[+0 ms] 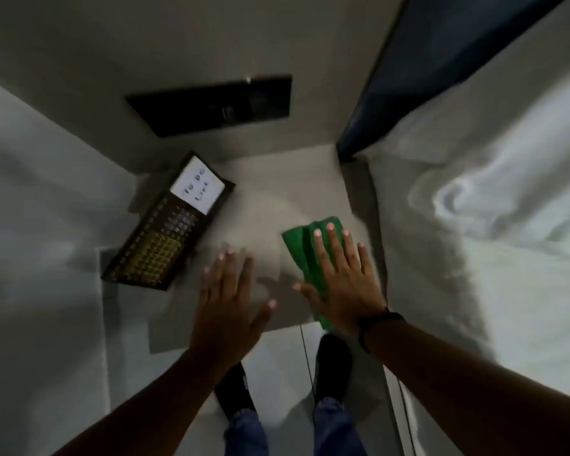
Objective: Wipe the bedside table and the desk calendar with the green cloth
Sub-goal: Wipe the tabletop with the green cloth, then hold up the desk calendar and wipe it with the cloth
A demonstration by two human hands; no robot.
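Here the right hand (341, 284) lay flat on the green cloth (305, 258), fingers spread wide and pressing the folded fabric against the top of the bedside table (260, 205); it pinned the cloth under the palm rather than gripping it. The cloth sat on the right part of the tabletop, near the edge that met the bed (491, 245), with one end reaching the table's front edge under the wrist. The left hand (229, 291) was open and held nothing, fingers splayed; whether it rested on the surface or hovered just above could not be told through the blur. The desk calendar (167, 225) lay tilted at the table's left rear corner, apart from both hands and apparently not yet wiped. A dark wall panel (218, 105) was mounted above the table.

Judged from this layout, the step in hand was wiping the tabletop. To do it well, pressure should stay even across the whole palm so the cloth does not bunch or slide out from under the fingers. Overlapping strokes from the bed side towards the calendar would cover the surface. The free hand could lift the calendar so that the area beneath it is reached.
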